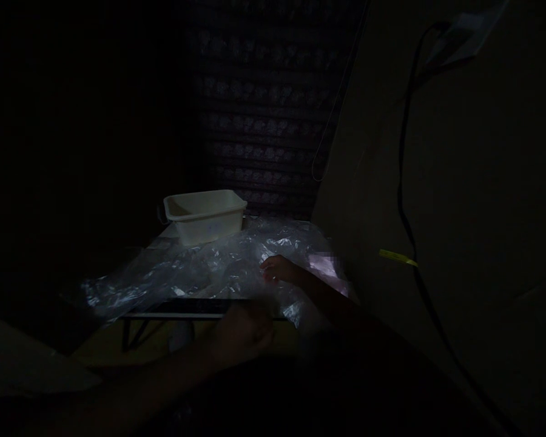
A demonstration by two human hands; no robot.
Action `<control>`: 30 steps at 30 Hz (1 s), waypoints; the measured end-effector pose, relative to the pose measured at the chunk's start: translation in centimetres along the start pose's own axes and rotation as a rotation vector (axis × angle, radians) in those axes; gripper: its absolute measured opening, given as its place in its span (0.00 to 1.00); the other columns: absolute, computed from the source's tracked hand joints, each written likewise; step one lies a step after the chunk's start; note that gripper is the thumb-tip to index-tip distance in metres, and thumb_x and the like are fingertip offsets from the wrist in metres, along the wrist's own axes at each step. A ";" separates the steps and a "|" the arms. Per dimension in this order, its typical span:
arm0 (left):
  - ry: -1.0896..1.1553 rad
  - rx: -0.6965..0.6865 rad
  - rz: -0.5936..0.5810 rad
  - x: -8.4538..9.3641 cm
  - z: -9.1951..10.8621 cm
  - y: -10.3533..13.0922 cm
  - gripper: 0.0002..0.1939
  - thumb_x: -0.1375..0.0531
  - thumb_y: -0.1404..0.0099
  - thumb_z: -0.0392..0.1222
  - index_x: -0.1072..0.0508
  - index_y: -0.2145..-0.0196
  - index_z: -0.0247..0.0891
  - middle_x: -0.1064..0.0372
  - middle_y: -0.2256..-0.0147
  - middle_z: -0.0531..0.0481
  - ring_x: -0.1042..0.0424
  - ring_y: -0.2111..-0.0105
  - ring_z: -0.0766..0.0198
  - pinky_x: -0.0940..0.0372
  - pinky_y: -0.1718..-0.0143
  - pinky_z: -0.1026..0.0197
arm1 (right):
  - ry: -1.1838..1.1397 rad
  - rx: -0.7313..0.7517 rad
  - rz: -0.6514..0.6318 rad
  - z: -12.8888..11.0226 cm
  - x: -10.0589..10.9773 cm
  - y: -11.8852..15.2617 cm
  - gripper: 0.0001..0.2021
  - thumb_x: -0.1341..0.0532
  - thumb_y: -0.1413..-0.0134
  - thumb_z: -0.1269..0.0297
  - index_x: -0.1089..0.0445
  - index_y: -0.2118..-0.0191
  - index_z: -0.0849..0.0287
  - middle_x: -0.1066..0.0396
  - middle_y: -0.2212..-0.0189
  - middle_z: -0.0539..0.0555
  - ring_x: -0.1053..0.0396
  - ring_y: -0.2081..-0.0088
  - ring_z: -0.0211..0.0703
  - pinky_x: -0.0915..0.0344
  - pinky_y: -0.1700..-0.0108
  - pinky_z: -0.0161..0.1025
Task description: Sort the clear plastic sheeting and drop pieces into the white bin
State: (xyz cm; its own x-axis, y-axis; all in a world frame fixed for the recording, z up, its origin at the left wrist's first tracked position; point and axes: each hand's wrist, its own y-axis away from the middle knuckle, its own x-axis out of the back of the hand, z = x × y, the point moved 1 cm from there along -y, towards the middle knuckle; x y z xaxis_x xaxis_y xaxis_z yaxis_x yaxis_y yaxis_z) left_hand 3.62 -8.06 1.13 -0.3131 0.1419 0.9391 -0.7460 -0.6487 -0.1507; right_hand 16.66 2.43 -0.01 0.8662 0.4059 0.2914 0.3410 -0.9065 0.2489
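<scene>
Clear crinkled plastic sheeting (227, 267) covers a low dark-topped table (182, 308). Over the sheeting, my right hand (279, 269) reaches in with its fingers bent down. A small reddish patch shows at its fingertips, too dim to name. My left hand (244, 331) is closer to me, in front of the table's near edge. It is dark and slightly blurred, its fingers curled in, and what they hold, if anything, is hidden.
A cream plastic tub (209, 226) stands at the table's back left. A pale pinkish item (324, 265) lies at the right. Behind hangs a patterned blind (264, 127). A dark cable (403, 182) with a yellow tag (397, 257) runs down the right wall.
</scene>
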 end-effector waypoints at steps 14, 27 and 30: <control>-0.185 -0.283 -0.198 0.6 -3.7 -0.9 0.33 0.57 0.47 0.52 0.64 0.49 0.34 0.68 0.47 0.41 0.66 0.49 0.60 0.67 0.52 0.53 | -0.123 -0.040 -0.031 0.7 0.0 -0.5 0.06 0.51 0.64 0.80 0.41 0.77 0.64 0.40 0.88 0.45 0.40 0.85 0.31 0.48 0.84 0.26; -0.131 -0.385 -0.235 0.4 -3.2 -0.5 0.38 0.52 0.53 0.55 0.59 0.49 0.33 0.62 0.48 0.40 0.63 0.49 0.56 0.66 0.52 0.52 | -0.046 -0.007 -0.012 0.7 -0.2 -0.1 0.06 0.51 0.62 0.79 0.41 0.76 0.65 0.40 0.89 0.45 0.41 0.86 0.29 0.49 0.85 0.25; -0.114 -0.410 -0.255 0.5 -2.8 -0.3 0.37 0.51 0.53 0.55 0.58 0.49 0.34 0.61 0.48 0.41 0.62 0.49 0.56 0.67 0.52 0.52 | -0.008 -0.004 -0.004 0.6 -0.2 0.0 0.06 0.51 0.62 0.79 0.40 0.75 0.65 0.39 0.88 0.46 0.40 0.86 0.29 0.49 0.85 0.25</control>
State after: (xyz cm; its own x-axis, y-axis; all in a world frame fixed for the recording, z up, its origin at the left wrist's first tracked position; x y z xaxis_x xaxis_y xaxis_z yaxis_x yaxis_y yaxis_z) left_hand 2.03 -5.74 0.73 -0.0414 0.1602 0.9862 -0.9674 -0.2533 0.0005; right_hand 16.67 2.32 -0.62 0.8680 0.4084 0.2826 0.3428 -0.9044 0.2540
